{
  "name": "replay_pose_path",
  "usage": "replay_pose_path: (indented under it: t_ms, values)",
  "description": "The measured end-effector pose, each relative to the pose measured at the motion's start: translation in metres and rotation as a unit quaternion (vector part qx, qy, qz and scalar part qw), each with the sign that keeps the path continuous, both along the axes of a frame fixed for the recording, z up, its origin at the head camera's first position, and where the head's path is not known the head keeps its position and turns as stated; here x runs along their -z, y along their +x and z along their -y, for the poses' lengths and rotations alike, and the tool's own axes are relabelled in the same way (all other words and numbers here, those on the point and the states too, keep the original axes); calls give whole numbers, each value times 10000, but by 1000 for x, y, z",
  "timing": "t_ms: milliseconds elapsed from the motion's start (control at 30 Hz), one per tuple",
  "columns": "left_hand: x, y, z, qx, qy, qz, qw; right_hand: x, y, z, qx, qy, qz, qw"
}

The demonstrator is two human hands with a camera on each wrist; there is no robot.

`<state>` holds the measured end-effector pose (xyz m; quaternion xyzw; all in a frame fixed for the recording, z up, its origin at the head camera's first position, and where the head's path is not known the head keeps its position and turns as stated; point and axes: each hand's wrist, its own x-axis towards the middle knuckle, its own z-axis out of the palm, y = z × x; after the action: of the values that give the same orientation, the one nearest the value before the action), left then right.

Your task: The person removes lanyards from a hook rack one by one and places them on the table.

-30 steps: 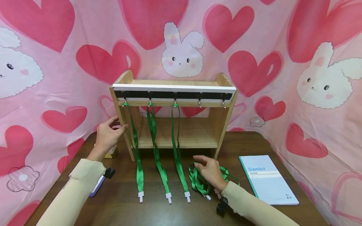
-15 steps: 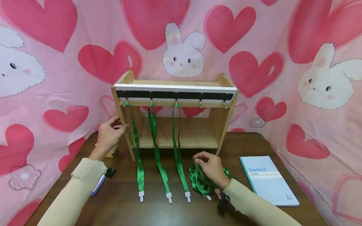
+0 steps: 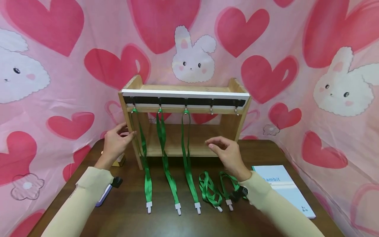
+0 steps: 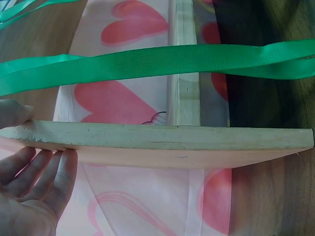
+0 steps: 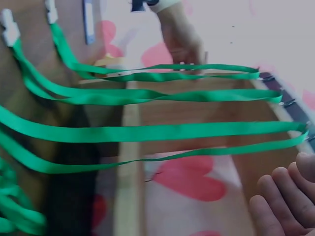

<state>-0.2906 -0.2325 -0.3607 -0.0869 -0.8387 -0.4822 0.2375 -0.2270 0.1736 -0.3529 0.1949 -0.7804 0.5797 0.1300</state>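
My left hand (image 3: pixel 116 141) grips the left side panel of a wooden shelf (image 3: pixel 183 140); in the left wrist view the thumb lies on one face of the panel (image 4: pixel 157 136), the fingers on the other. Three green lanyards (image 3: pixel 148 177) hang from hooks on the front rail, white clips down. My right hand (image 3: pixel 229 153) is raised before the shelf's right part, fingers loosely bent, holding nothing. Below it on the table lie a coiled green lanyard (image 3: pixel 209 191) and another lanyard (image 3: pixel 224 187), partly hidden by the right wrist.
Two bare hooks (image 3: pixel 212 107) are on the rail's right end. A notebook (image 3: pixel 291 194) lies at the table's right. By the left arm are a small yellow object (image 3: pixel 119 161) and a blue-edged object (image 3: pixel 104 196). A heart-patterned cloth (image 3: pixel 266 33) hangs behind.
My right hand has lifted up from the lanyards on the table, which stay there. The left hand keeps its grip on the shelf. The view has shifted slightly.
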Motion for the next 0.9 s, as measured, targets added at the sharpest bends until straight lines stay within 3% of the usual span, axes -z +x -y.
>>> replay_pose_path:
  t_ms: [233,500,700,900]
  values:
    - [-1,1,2,17,29,-43,10000,-32,-7,18,-248,64,-535,9982]
    - [1,2,1,26,-8,-32,10000,-53,-19,42,-290,-198,-1023,9941]
    - [1,2,-1,7,-67,38,10000,-59,-24,51,-310,-309,-1091,9931]
    - [0,2,-1,-54,-72,106,9999,-59,-27,60,-368,-494,-773,9951]
